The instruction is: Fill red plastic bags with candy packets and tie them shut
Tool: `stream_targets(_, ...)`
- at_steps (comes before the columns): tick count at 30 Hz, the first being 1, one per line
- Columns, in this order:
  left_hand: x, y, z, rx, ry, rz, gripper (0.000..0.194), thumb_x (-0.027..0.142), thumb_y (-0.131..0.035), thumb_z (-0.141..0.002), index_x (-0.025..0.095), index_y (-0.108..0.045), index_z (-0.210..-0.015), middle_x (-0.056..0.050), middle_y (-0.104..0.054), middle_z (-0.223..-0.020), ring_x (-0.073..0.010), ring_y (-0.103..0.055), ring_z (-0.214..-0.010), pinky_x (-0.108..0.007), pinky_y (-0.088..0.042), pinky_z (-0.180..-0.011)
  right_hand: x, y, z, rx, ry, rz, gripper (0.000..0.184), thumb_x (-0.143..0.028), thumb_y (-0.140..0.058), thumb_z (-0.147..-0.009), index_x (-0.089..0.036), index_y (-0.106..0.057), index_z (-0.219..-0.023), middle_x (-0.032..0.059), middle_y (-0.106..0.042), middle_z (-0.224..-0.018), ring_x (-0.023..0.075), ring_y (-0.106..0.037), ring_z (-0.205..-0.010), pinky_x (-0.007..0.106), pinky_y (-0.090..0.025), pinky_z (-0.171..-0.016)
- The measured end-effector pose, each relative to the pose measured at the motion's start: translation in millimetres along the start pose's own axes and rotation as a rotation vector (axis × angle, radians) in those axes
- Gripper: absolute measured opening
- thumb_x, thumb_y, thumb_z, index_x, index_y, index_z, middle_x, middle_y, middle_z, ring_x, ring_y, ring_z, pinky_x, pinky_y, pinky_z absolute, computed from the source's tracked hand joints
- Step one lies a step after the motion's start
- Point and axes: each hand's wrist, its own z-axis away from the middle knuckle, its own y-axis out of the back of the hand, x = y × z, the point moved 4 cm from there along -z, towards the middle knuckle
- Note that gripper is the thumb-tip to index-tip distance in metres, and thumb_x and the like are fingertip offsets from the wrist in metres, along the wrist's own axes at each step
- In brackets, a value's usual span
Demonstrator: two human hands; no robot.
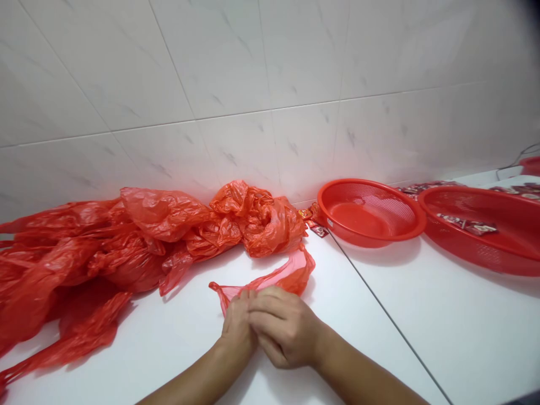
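A thin red plastic bag lies on the white table, with its near part gathered under my fingers. My left hand is closed on the bag's edge. Pressed up against it, my right hand is also closed, its fingers curled at the same gathered spot. The fingertips of both hands are partly hidden, so the exact grip on the film does not show. Just beyond the hands, a long heap of crumpled red plastic bags stretches away to the left.
A red colander stands against the tiled wall at the right. Beside it, a larger red basket holds several small packets. More small packets lie between the heap and the colander. A dark seam crosses the table.
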Motion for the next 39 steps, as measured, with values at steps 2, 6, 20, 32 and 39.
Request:
stream_targets(2,3,1.6,4,-0.051,-0.042,-0.075,0.028,0.008,-0.056,-0.087,0.015,-0.081,-0.098,-0.018,-0.075,-0.105,-0.0407,-0.066,-0.112,-0.053,-0.057,-0.092,16,-16,6,-0.226,-0.253,0.084,0.018,-0.011,-0.055,-0.087,-0.018,-0.067,-0.1,0.0088,-0.073,-0.092,0.0219,-0.066,-0.08,0.033,-0.057,-0.072)
stream_targets(6,5,6.5,12,-0.207,-0.247,-0.275,0.039,0.015,-0.064,-0.081,0.008,-0.08,-0.115,-0.023,-0.075,-0.112,-0.0425,-0.063,-0.117,-0.059,-0.054,-0.099,44,-28,25,-0.699,-0.728,0.208,0.018,-0.014,-0.058,-0.091,-0.016,-0.073,-0.1,0.0109,-0.076,-0.094,0.0229,-0.071,-0.08,0.031,-0.053,-0.071)
stream_targets(20,-30,-1.7,14,0.257,-0.289,-0.485,0.032,0.008,-0.056,-0.092,0.012,-0.087,-0.097,-0.023,-0.071,-0.14,-0.0393,-0.06,-0.136,-0.05,-0.053,-0.102,58,-23,29,-0.569,-0.957,0.263,0.042,-0.031,-0.048,-0.104,-0.015,-0.081,-0.084,0.014,-0.078,-0.09,0.0265,-0.073,-0.09,0.033,-0.051,-0.082)
stream_targets(32,-18,6.4,16,-0.076,-0.238,0.009,0.026,0.034,-0.068,-0.089,0.021,-0.081,-0.106,-0.014,-0.077,-0.124,-0.0319,-0.071,-0.118,-0.04,-0.054,-0.103,70,-23,50,-0.717,-1.031,0.165,0.111,-0.047,-0.094,-0.061,-0.03,-0.048,-0.16,0.0131,0.001,-0.18,0.0571,0.019,-0.158,0.082,-0.03,-0.112)
stream_targets(39,-28,41.1,-2,-0.198,0.035,0.181,0.043,0.037,-0.035,-0.104,0.022,-0.072,-0.088,-0.011,-0.079,-0.111,-0.0292,-0.076,-0.102,-0.043,-0.055,-0.094,94,2,46,-0.743,-1.077,0.206,0.129,-0.05,-0.098,-0.057,-0.028,-0.036,-0.168,0.0182,0.001,-0.18,0.0545,0.01,-0.161,0.087,-0.009,-0.115)
